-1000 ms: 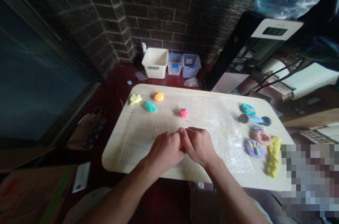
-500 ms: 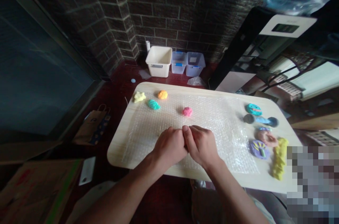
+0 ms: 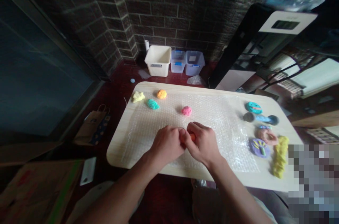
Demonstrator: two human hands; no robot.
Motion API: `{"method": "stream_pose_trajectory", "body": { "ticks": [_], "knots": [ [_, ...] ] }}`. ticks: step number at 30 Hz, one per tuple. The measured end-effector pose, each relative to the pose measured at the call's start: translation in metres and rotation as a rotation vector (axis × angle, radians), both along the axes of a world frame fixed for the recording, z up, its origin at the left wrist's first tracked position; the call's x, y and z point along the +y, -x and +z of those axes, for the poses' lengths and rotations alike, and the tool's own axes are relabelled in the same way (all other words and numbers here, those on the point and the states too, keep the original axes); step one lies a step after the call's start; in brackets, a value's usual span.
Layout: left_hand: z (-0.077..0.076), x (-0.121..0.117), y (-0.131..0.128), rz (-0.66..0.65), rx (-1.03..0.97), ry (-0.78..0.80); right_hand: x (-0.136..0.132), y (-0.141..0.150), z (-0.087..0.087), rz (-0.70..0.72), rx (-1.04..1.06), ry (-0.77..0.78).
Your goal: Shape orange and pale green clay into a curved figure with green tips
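Note:
Both my hands meet over the near middle of the table, closed around a piece of orange-red modelling clay (image 3: 191,137) that shows between them. My left hand (image 3: 169,142) wraps its left part and my right hand (image 3: 202,141) grips its right part; most of the clay is hidden by fingers. Just beyond them a pink clay lump (image 3: 186,111) rests on bubble wrap (image 3: 212,111). Farther left lie a teal clay lump (image 3: 153,104), an orange one (image 3: 161,94) and a pale yellow one (image 3: 138,96).
On the table's (image 3: 119,149) right side lie a teal clay disc (image 3: 254,107), a blue dumbbell shape (image 3: 261,118), a brownish-pink ring (image 3: 267,136), a purple disc (image 3: 259,147) and a yellow twisted strip (image 3: 280,157). Behind, a white bin (image 3: 158,61) stands on the floor.
My hands have drawn slightly apart, and orange-red clay now shows between them. The clay pieces on the table keep their places.

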State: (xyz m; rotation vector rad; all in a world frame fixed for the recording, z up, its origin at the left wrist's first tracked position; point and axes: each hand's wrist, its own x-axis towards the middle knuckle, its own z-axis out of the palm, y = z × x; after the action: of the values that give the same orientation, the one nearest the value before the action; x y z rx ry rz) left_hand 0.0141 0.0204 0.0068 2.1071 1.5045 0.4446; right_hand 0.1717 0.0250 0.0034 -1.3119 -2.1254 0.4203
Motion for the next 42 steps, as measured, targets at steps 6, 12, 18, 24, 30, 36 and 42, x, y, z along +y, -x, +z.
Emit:
{"method": "stream_pose_trajectory", "body": {
  "ticks": [6,12,18,24,30,36,42],
  "knots": [
    [0.0,0.001,-0.002,-0.029,0.123,0.006,-0.001,0.004,0.002,0.109,0.012,-0.041],
    [0.003,-0.001,0.0,-0.008,0.186,-0.013,0.001,0.002,-0.005,0.125,0.034,-0.095],
    [0.002,-0.001,0.001,-0.024,0.169,-0.024,0.0,0.001,-0.004,0.093,0.024,-0.055],
    [0.002,-0.001,0.001,-0.015,0.07,-0.04,-0.003,0.003,-0.001,0.147,0.109,-0.135],
    [0.002,0.009,0.014,0.064,-0.646,0.156,0.007,-0.01,-0.014,-0.141,0.397,0.095],
    [-0.001,0.013,0.009,0.152,-1.263,0.314,0.01,-0.006,-0.022,-0.209,0.705,0.338],
    [0.001,0.012,0.011,0.161,-1.209,0.261,0.006,-0.008,-0.009,0.073,0.59,0.398]
  ]
}}
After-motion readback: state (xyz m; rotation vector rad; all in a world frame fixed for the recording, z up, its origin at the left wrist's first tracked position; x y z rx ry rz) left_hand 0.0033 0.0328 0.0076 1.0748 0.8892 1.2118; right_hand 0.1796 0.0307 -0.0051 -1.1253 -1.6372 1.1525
